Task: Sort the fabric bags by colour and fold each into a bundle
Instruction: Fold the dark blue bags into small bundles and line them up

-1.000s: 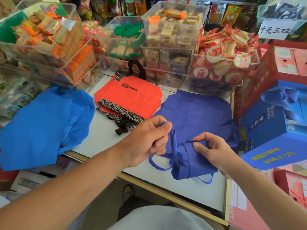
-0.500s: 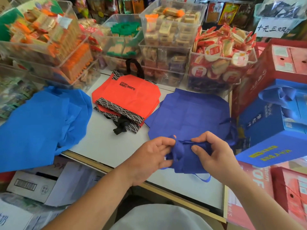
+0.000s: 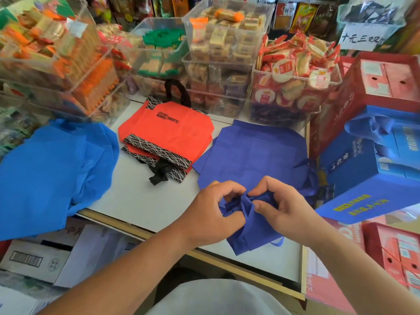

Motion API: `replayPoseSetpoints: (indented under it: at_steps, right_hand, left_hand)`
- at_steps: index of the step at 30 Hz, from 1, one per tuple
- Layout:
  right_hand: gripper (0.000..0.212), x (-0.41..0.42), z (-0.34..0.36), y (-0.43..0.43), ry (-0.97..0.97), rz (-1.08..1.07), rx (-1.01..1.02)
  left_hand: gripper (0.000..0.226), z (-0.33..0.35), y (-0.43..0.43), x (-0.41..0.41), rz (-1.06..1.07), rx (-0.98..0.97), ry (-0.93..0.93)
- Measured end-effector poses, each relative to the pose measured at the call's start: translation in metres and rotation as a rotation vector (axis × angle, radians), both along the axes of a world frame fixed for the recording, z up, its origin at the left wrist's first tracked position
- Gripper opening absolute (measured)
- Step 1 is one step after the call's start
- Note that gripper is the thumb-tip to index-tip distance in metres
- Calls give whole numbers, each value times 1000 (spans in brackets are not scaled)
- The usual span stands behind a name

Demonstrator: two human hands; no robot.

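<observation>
Nearest: both hands on the navy bag [image 3: 248, 233], at the near edge of the tabletop [image 3: 136, 201], right of centre. L hand [image 3: 209, 217] curls its fingers round the bag's top left & pinches the gathered fabric. R hand [image 3: 288, 210] pinches the same bunch from the right, thumb low, fingers arched over. The bag is scrunched at the top & flatter below; one handle loop [image 3: 278, 242] sticks out lower right.

Step in hand, as I read it: tying or tucking the folded bag into a bundle. To do it well:
- Hold tension w/ one hand while the other feeds the strap through. If both slacken, the folds prob. spring open, as this thin fabric looks springy.
- Pull snug, not hard; strap seams could tear.
- Tuck the stray loop in before cinching so nothing dangles.
- Press the bundle on the tabletop, then check it holds w/o a hand on it.

Further back: a flat navy bag [image 3: 254, 151] lies just behind the hands. It's the same colour, so the bundle prob. belongs by it. Left of that are red bags [image 3: 168, 133] w/ black-patterned trim, stacked, black straps knotted at the front. Far left, light-blue bags [image 3: 52, 169] sit in a loose heap, hanging over the tabletop edge, not bundled yet. Don't mix the 2 blues. Behind all are clear bins [image 3: 216, 101] of snacks, w/ boxes [image 3: 368, 173] at right.
</observation>
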State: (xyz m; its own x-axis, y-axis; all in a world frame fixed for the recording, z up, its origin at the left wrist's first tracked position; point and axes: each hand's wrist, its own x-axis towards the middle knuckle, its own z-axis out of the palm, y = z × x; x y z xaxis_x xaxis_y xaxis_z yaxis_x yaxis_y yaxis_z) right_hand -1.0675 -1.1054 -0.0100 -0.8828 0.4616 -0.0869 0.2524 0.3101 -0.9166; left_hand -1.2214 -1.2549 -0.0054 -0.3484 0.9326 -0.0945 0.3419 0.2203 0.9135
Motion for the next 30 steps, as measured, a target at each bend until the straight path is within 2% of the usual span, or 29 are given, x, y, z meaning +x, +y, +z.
replayPoseSetpoints:
  at_steps: [4,6,9,11,15,18,23,27,30]
  right_hand:
    - [18,-3,-1,-7,58,-10,-125]
    - [9,-5,3,-6,99,2,-159]
    - [9,-5,3,-5,114,11,-167]
    - [10,-3,2,-3,77,16,-135]
    - [15,2,6,3,-32,113,-60]
    - [14,-1,7,4,-62,142,-72]
    - [16,-8,0,5,-107,175,-73]
    - [27,-16,-22,1,-138,131,-225]
    - [13,-30,-35,-3,-107,60,-334]
  left_hand:
    - [17,0,8,2,29,85,9]
    - [25,-1,8,2,20,130,67]
    - [37,0,5,2,-1,140,153]
    - [39,3,3,3,-56,83,110]
    - [31,16,0,-15,-257,-153,-129]
    - [37,14,1,-28,-350,-142,-16]
    - [28,-6,2,-33,-255,-93,-132]
    - [14,-37,2,-22,-56,-23,-135]
    - [24,-54,5,-21,46,-22,-136]
